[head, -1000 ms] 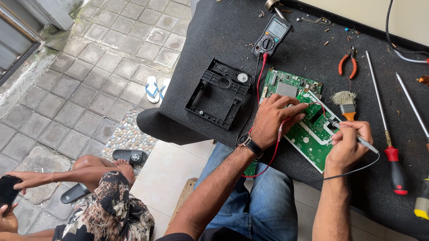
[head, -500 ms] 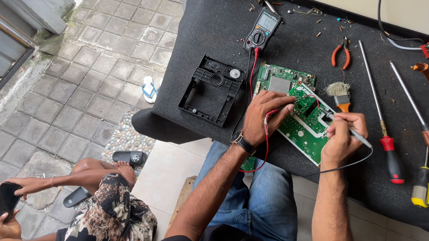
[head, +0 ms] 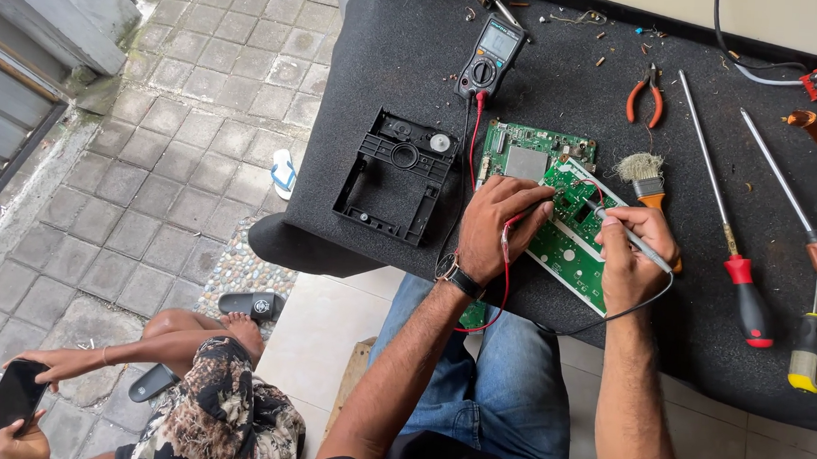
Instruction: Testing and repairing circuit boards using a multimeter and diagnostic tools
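Your left hand is planted on the green board, fingers curled tight round the red probe, its tip pressed down near the board's middle. Your right hand pinches the black probe like a pen, tip angled up-left onto the same board, so the two tips sit close together, yours left just left of yours right. The board lies slantwise on the black mat, its long axis running from upper left, by the metal shield, to lower right at the table's edge (it overhangs your lap a little). Both leads loop down below the mat and the red one climbs back to the meter, which rests well above the board, straight up from your left hand. That hand is the nearer one to it. Beside the board to the left sits a black plastic frame; to the right, a brush, touching nothing you hold, then pliers and screwdrivers. Down left, another person crouches with a phone.
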